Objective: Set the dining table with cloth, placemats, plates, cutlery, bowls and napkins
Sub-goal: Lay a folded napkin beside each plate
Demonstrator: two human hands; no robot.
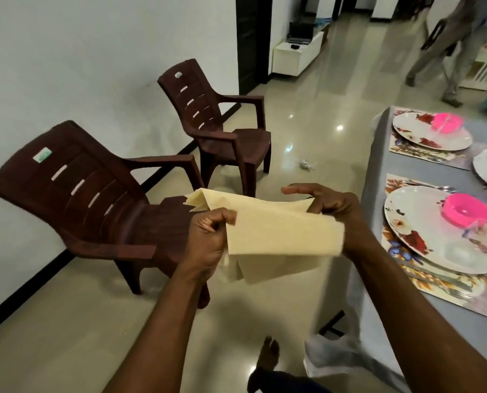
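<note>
A cream napkin (276, 231) is held in the air in front of me, partly folded, with loose layers hanging below. My left hand (208, 236) pinches its left edge and my right hand (330, 202) grips its upper right corner. To the right stands the dining table under a grey cloth (375, 171). On it lie floral placemats (423, 282) with white flowered plates (423, 219), each carrying a pink bowl (466, 212). A clear glass (483, 236) rests on the near plate. Cutlery (435, 275) lies beside that plate.
Two dark brown plastic armchairs (100, 199) (222, 120) stand left of me on the shiny tiled floor. Another person (446, 52) walks at the back right. A white plastic bag (330, 355) hangs by the table's near corner. My bare foot (267, 355) is below.
</note>
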